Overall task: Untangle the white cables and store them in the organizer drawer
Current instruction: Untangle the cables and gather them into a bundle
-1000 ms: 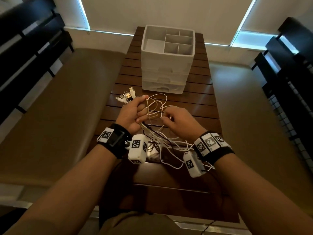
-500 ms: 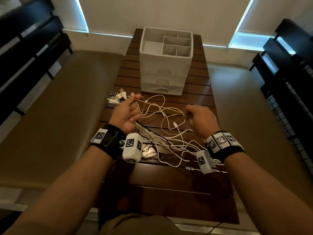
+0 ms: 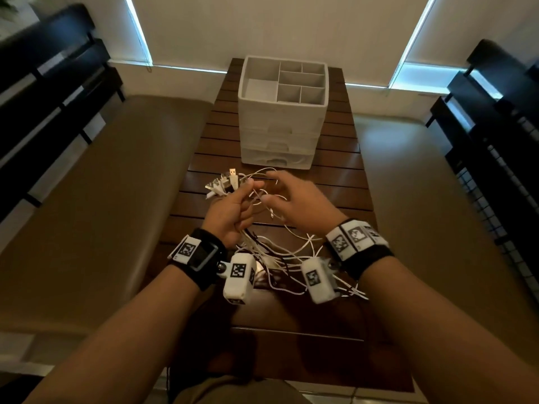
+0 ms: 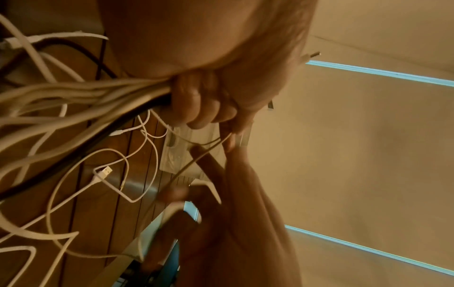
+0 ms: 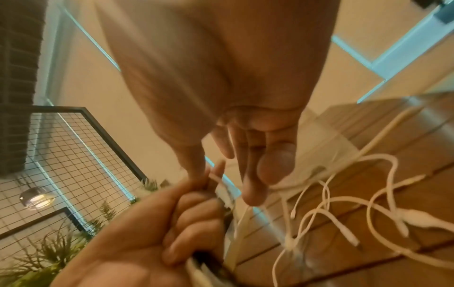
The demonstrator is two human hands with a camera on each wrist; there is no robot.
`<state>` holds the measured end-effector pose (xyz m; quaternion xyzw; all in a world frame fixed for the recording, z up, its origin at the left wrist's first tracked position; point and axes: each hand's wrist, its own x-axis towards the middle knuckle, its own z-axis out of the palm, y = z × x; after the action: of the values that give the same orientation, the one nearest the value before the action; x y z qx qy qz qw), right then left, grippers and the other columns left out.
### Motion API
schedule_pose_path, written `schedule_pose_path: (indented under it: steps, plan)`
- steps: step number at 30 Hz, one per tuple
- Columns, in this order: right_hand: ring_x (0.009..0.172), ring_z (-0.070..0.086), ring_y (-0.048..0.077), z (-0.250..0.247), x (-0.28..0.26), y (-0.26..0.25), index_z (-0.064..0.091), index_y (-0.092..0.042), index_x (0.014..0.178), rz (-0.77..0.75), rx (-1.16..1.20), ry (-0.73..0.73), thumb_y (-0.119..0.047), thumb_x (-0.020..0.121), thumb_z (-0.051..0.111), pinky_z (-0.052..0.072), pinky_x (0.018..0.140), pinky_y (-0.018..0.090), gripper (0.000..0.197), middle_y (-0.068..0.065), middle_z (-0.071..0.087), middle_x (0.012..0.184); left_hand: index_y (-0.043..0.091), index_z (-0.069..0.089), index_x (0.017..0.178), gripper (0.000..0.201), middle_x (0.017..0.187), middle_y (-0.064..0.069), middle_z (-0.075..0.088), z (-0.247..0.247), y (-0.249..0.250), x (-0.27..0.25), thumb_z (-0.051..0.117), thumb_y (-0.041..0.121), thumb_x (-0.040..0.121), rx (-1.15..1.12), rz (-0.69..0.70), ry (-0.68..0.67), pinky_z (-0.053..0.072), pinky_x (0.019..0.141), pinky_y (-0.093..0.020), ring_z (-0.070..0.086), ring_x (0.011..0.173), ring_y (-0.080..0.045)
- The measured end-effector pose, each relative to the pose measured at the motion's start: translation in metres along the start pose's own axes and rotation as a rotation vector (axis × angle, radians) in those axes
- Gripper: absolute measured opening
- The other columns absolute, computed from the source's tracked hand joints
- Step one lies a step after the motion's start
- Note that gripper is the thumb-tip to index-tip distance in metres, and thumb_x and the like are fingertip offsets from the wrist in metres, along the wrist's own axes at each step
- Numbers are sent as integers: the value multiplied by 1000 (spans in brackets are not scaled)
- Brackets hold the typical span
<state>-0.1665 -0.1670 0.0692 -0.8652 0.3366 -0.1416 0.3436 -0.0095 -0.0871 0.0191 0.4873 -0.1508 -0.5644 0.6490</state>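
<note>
A tangle of white cables (image 3: pixel 291 252) lies on the dark slatted wooden table (image 3: pixel 335 176). My left hand (image 3: pixel 242 199) grips a bundle of them in its fist, and several USB plugs (image 3: pixel 230 182) stick out beyond it. The left wrist view shows my curled fingers (image 4: pixel 201 108) round the cable bundle (image 4: pixel 73 97). My right hand (image 3: pixel 272 188) hovers just right of the left, blurred, its fingers spread and holding nothing. In the right wrist view its straight fingers (image 5: pixel 253 184) reach over the loose cables (image 5: pixel 343 209). The white organizer (image 3: pixel 280 126) stands farther back with its drawers shut.
The organizer's top tray has open compartments. A tan padded bench (image 3: pixel 102 199) runs along the table's left side and tan floor lies on the right. Black shelving (image 3: pixel 495 141) stands at both far sides. Cables trail under both wrists near the table's front.
My right hand had pulled a cable out to the right; it has let go and swung back close to the left hand. The left hand still grips its bundle.
</note>
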Motion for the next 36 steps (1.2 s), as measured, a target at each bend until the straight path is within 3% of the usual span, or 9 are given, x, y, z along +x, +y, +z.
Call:
schedule_pose_path:
  steps: [2, 3, 8, 13, 20, 26, 28, 32, 36]
  plan:
    - [69, 72, 18, 17, 6, -9, 56, -21, 131, 41, 95, -35, -32, 102, 64, 54, 48, 29, 31, 1, 73, 97, 14, 70, 107, 25, 46, 9, 32, 3, -1, -4, 55, 33, 107, 7, -13, -15, 20, 32, -17, 24, 35, -3]
    - [67, 70, 19, 22, 8, -10, 57, -19, 122, 36, 83, -2, -28, 103, 63, 52, 48, 30, 22, 2, 72, 89, 14, 70, 104, 24, 45, 9, 31, 3, -1, -5, 55, 33, 107, 0, -17, -31, 19, 32, -17, 23, 34, -4]
    - [68, 63, 16, 18, 3, -8, 65, -17, 103, -18, -138, 13, -26, 102, 64, 55, 65, 36, 9, -1, 70, 82, 11, 66, 100, 23, 45, 9, 26, -4, -1, -3, 52, 28, 108, -84, -69, -16, 17, 31, -17, 21, 33, -4]
    - [66, 61, 3, -6, -18, -1, 67, -21, 92, -85, -159, -27, -24, 100, 66, 53, 65, 28, 9, -12, 65, 74, 11, 64, 101, 21, 42, 10, 25, -21, 12, 14, 50, 24, 109, -205, -101, 41, 20, 28, -18, 22, 30, -4]
    - [82, 63, 5, -43, -43, 11, 69, -20, 87, -30, -117, -132, -23, 95, 70, 53, 70, 23, 9, -7, 68, 83, 16, 56, 83, 25, 41, 10, 24, -32, 23, 23, 52, 21, 107, -330, -153, 70, 19, 26, -18, 21, 28, -7]
    - [79, 62, 14, -44, -54, 26, 64, -21, 81, 127, -237, -275, -22, 96, 69, 52, 71, 30, 15, -3, 65, 85, 16, 58, 84, 27, 38, 10, 25, -38, 31, 30, 52, 28, 107, -316, -115, 70, 20, 28, -18, 22, 28, -6]
    - [76, 62, 13, -44, -56, 37, 59, -29, 79, 209, -264, -187, -28, 99, 67, 51, 68, 28, 21, -5, 64, 83, 16, 58, 87, 24, 36, 9, 24, -43, 32, 33, 51, 26, 108, -279, -112, 96, 20, 29, -18, 21, 26, -5]
    - [76, 65, 22, -44, -47, 66, 57, -25, 82, 426, -432, 101, -34, 98, 59, 60, 74, 42, 19, 0, 65, 82, 17, 59, 91, 27, 38, 9, 23, -45, 26, 33, 51, 36, 109, -276, -86, 114, 17, 34, -16, 22, 29, -4]
    - [83, 65, 29, -39, -43, 85, 67, -21, 95, 613, -555, 80, -36, 97, 59, 57, 78, 41, 17, 6, 69, 92, 16, 64, 92, 30, 40, 9, 22, -45, 25, 28, 57, 42, 105, -288, -21, 172, 20, 31, -18, 21, 31, -6]
